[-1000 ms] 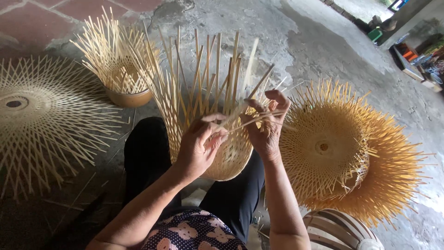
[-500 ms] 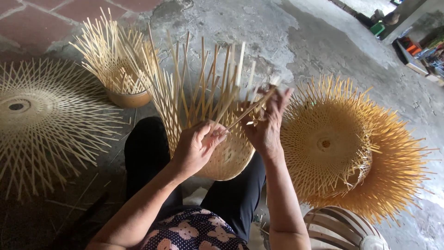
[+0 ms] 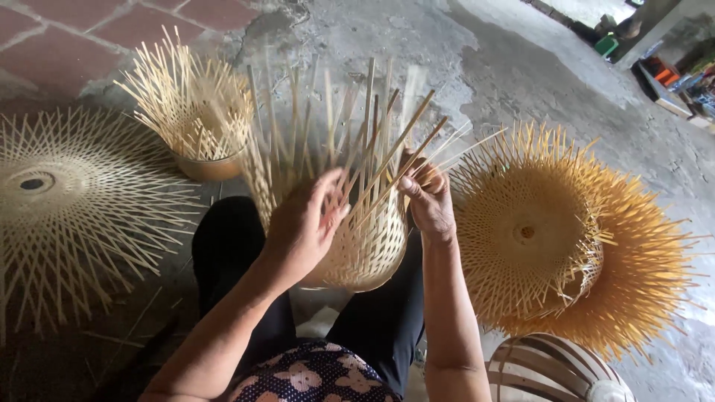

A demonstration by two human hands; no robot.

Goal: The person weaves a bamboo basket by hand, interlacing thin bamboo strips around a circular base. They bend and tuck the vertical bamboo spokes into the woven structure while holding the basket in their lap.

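Since half a second ago, both hands have slid lower on the half-woven pale bamboo basket (image 3: 357, 238) in my lap. Its loose upright staves run away from me, leaning right. My right hand (image 3: 430, 202), the nearer to them, pinches the slanted thin bamboo strips (image 3: 402, 152); my left hand (image 3: 302, 227) cups the basket's woven wall. Right of the basket lies a stack of finished round bamboo weaves (image 3: 566, 238).

Both forearms reach forward from the lap toward the half-woven basket (image 3: 365, 238). The left hand (image 3: 302, 227) curls against its near side, fingers bent among the upright strips. The right hand (image 3: 428, 201) sits at its right edge, fingertips pinching thin strips.
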